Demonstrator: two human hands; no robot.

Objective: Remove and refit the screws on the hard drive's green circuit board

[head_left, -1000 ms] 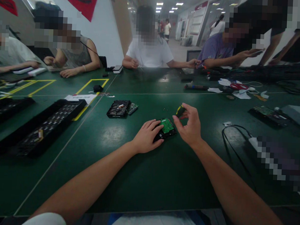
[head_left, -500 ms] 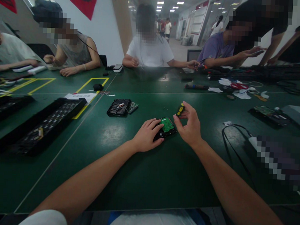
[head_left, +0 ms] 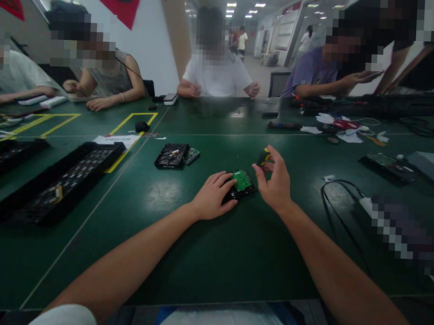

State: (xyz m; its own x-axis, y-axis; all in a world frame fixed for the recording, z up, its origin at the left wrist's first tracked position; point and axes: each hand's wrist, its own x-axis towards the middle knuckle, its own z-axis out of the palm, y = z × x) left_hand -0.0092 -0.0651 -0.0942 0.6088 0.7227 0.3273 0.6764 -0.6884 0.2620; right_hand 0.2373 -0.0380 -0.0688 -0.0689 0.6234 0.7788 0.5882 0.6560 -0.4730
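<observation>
My left hand point(head_left: 214, 195) is closed over the left part of a hard drive point(head_left: 247, 188), its thumb along the near edge and its fingers over the top. The drive lies on the table with its green circuit board facing up. Just right of it, my right hand point(head_left: 276, 182) pinches the black and yellow handle of a screwdriver point(head_left: 263, 157) between thumb and fingers, raised above the board. The shaft of the screwdriver cannot be made out. A few tiny bits, apparently screws point(head_left: 239, 157), lie beyond the drive.
Left of my hands lie another black drive point(head_left: 171, 155) and a loose circuit board point(head_left: 193, 155). Long black trays point(head_left: 58, 184) stand farther left. To the right are a cable point(head_left: 325, 198), a device with a green board point(head_left: 389, 166) and a grey box point(head_left: 428, 167). People sit across the table.
The screwdriver handle has turned in my right fingers, and that thumb has shifted slightly right. My left hand and the drive stay put. A person opposite has drawn a hand back.
</observation>
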